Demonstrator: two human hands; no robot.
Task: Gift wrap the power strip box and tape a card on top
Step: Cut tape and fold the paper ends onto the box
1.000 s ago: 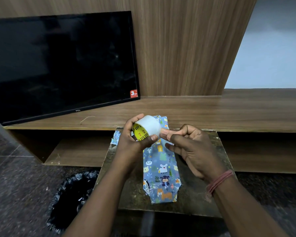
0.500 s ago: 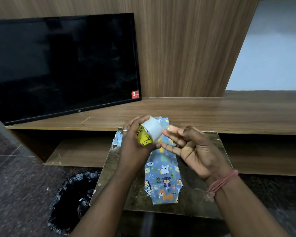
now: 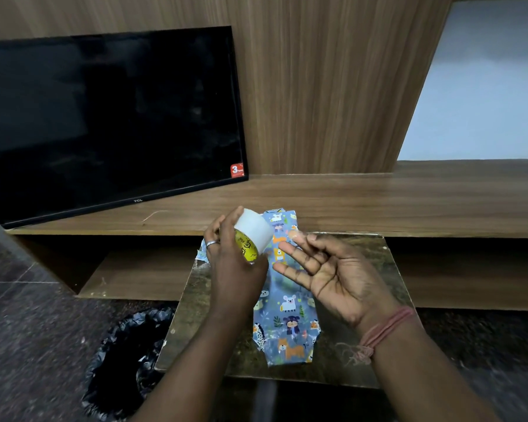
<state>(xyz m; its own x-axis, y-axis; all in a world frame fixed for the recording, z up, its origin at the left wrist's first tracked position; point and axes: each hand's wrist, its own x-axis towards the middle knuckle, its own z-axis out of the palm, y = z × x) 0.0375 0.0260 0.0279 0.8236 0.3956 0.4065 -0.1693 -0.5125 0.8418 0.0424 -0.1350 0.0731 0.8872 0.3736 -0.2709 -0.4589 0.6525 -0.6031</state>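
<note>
- Power strip box (image 3: 282, 303), wrapped in blue animal-print paper, lies lengthwise on the small brown tabletop (image 3: 363, 354), its far end reaching toward the wooden shelf (image 3: 378, 199). No card is visible anywhere in view.
- Change noted: 1 second ago the right hand (image 3: 333, 275) was pinched against the tape roll (image 3: 252, 236), picking at its edge. It has since come away and now sits palm-up beside the roll, fingers spread and straight, holding nothing that can be made out; whether a strip clings to a fingertip cannot be told.
- Left hand (image 3: 235, 263): fingers curled round the tape roll, clamped on it, roll held in the air.
- Meaning, as a judgement: the tape end seems not yet drawn free, so sealing of the paper is pending and the card step is not begun.
- Position relative to grip: the box rests below and between both hands, touched by neither; the roll hovers above its far half, and the near folded end lies exposed toward the person.
- A black-lined bin (image 3: 128, 360) stands on the floor left of the tabletop.
</note>
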